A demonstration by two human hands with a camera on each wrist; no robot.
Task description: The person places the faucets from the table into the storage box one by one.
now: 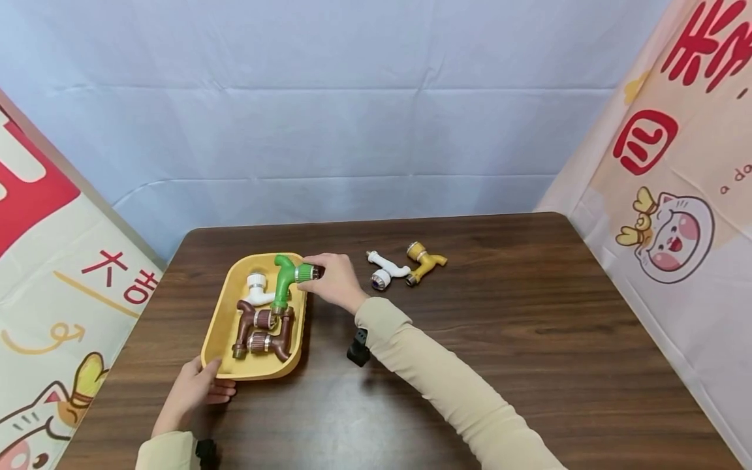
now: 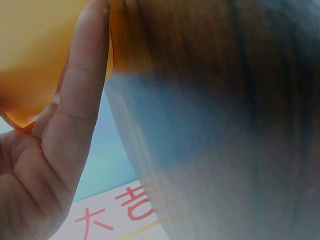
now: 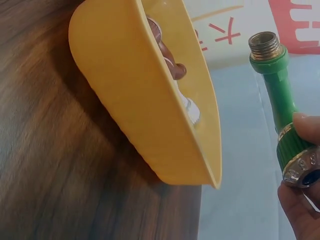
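My right hand (image 1: 336, 279) grips a green plastic tap (image 1: 284, 281) by its ribbed handle, over the right side of a yellow tray (image 1: 258, 376). In the right wrist view the tap's threaded metal end (image 3: 265, 46) points up, apart from the tray wall (image 3: 125, 90). My left hand (image 1: 196, 385) holds the tray's near left corner, thumb over the rim and fingers beneath; the left wrist view shows one long straight finger (image 2: 75, 100) along it. Inside the tray lie a white tap (image 1: 257, 290) and two brown taps, one on the left (image 1: 243, 329) and another on the right (image 1: 284, 336).
Right of the tray, on the dark wooden table (image 1: 529, 326), a white tap (image 1: 389, 265) and a yellow tap (image 1: 427, 263) lie close together. A pale cloth (image 1: 329, 130) hangs behind the table, with printed cloths at both sides.
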